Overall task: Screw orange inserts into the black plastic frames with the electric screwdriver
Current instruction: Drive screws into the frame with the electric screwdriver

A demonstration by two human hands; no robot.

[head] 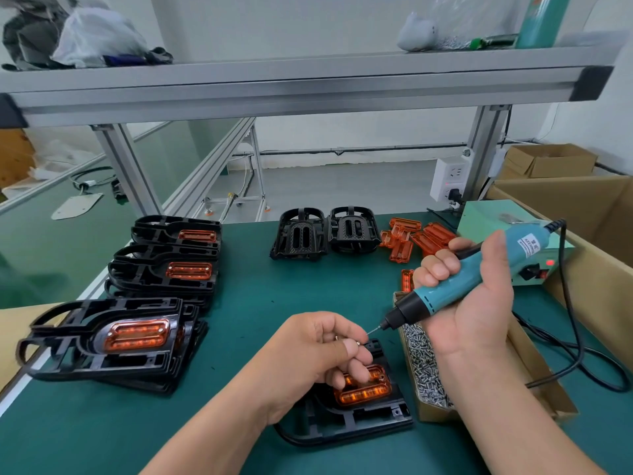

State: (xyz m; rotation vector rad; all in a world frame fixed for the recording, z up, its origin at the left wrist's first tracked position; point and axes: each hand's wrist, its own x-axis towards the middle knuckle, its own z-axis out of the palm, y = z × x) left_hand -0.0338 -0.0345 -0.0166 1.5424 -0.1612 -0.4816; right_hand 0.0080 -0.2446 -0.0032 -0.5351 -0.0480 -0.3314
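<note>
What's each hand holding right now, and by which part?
Right hand grips the electric screwdriver around its teal mid-body. Left hand pinches small screws between thumb and index finger.

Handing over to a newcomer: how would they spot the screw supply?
Start at the green bench mat, near right side. Just right of the black frame under the left hand lies a shallow cardboard tray. It alone is heaped with small silver screws.

Green tabletop [260,296]. Left hand [322,344] pinches a screw [358,343] above a black frame [363,423] holding an orange insert [366,394]. Right hand [479,303] grips the electric screwdriver [455,286], bit beside the screw. Screw box [424,371] right; finished stacks [113,341] left; loose inserts [424,240] at the back.
</note>
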